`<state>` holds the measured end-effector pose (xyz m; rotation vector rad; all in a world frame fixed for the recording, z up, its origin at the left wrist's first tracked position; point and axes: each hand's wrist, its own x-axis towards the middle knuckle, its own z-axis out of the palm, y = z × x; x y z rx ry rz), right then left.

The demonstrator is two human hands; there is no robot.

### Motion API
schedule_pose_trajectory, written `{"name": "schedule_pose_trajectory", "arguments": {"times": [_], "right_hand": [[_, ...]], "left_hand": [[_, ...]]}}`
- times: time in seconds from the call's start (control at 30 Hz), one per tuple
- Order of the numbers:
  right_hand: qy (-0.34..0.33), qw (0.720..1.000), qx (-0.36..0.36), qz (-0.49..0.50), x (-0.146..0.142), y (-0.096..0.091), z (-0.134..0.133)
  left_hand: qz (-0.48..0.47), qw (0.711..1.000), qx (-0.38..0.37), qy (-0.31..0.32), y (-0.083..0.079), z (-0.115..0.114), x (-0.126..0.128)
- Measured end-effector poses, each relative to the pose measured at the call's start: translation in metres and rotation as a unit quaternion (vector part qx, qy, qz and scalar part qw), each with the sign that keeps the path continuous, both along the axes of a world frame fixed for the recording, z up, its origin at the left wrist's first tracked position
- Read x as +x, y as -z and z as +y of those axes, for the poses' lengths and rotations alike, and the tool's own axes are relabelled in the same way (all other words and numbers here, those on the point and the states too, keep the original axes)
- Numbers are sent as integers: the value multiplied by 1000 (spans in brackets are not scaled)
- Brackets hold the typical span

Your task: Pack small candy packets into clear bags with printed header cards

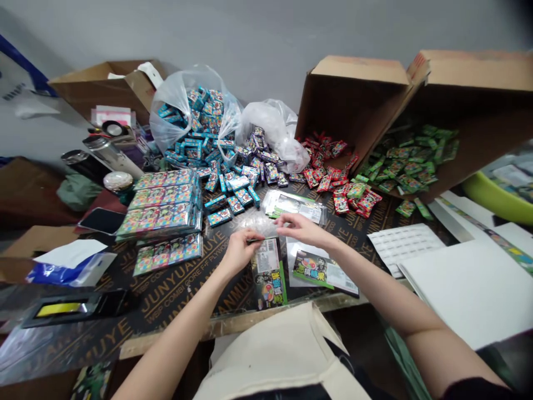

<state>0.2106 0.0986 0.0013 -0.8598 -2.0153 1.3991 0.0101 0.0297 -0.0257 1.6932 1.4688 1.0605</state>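
Note:
My left hand (241, 250) and my right hand (300, 228) both pinch a clear plastic sleeve (259, 224), held just above the dark board (166, 294). Below the left hand lies a printed card (270, 273) with a barcode label. A second printed card (325, 271) rests under the right wrist. Beyond the hands sits a small pile of clear sleeves (295, 205) with inserts.
Filled packs are stacked (162, 214) at the left. Behind are blue boxes in a plastic bag (195, 119), purple boxes (260, 158), red packets (328, 166) and green packets (410, 161) spilling from tipped cartons. A sticker sheet (402, 244), white board (470, 286), phone (102, 220) and flasks (108, 155) lie around.

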Motion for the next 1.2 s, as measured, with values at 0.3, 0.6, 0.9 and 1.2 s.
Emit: {"name": "schedule_pose_trajectory", "arguments": {"times": [0.3, 0.6, 0.9, 1.2], "right_hand": [[-129, 985, -104, -41, -46, 6, 10], [-94, 989, -106, -44, -48, 19, 3], [169, 954, 100, -226, -9, 46, 28], [141, 915, 148, -347, 40, 96, 27]], "left_hand": [[-38, 997, -53, -50, -7, -9, -1], [43, 995, -30, -84, -5, -12, 7], [174, 984, 44, -12, 1, -12, -8], [487, 873, -3, 28, 28, -16, -32]]}}
